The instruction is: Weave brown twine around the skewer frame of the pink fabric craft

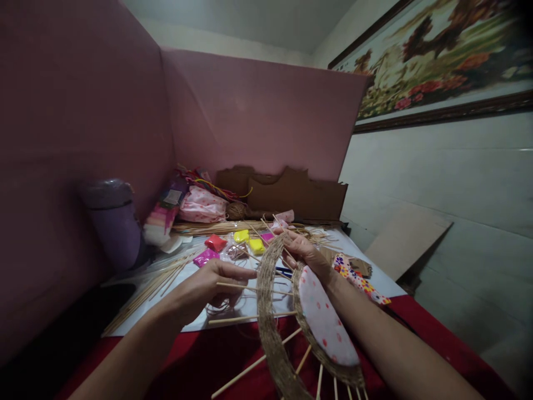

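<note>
Twine-woven stick frame is held over the bench, lower end cut off, by the right hand – fingers closed on its top; the left hand's forefinger is extended, any grip unclear.

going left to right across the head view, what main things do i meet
Purple cylindrical container with a grey top → left hand → curved band of woven brown twine → multicoloured flower-patterned strip → flat tan board
</note>
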`<state>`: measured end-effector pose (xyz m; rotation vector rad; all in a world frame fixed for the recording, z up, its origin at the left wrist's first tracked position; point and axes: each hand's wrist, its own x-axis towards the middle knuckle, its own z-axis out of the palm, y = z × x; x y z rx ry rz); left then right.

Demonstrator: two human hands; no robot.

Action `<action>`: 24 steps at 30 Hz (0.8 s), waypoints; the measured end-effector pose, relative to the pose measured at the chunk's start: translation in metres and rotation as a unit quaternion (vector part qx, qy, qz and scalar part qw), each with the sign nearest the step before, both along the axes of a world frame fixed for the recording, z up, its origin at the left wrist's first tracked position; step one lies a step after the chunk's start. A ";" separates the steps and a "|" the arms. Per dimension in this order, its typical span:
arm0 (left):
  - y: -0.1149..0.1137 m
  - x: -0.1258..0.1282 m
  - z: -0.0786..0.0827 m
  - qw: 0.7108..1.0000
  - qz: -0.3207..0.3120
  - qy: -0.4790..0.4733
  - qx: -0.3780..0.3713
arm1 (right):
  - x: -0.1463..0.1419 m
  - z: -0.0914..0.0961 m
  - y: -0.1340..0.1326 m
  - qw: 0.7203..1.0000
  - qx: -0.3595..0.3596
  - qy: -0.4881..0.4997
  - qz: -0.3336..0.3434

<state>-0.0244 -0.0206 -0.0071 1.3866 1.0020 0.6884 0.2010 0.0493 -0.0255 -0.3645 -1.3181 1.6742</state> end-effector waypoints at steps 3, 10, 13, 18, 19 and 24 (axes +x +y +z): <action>0.000 -0.002 0.002 1.000 -0.003 0.013 0.007 | 0.001 -0.002 0.001 1.000 -0.005 0.012 0.000; -0.005 -0.001 0.009 0.998 -0.021 0.051 0.030 | 0.008 -0.005 0.011 0.998 -0.019 0.031 -0.045; -0.006 -0.001 0.011 0.997 -0.016 0.072 0.024 | 0.011 -0.005 0.016 0.998 -0.021 0.032 -0.056; -0.007 -0.003 0.012 0.996 -0.028 0.060 0.051 | 0.015 -0.007 0.021 0.997 -0.028 0.039 -0.062; -0.007 -0.003 0.013 0.996 -0.029 0.064 0.057 | 0.015 -0.007 0.021 0.997 -0.029 0.037 -0.061; -0.009 0.001 0.016 0.995 -0.016 0.069 0.068 | 0.016 -0.009 0.022 0.998 -0.026 0.021 -0.048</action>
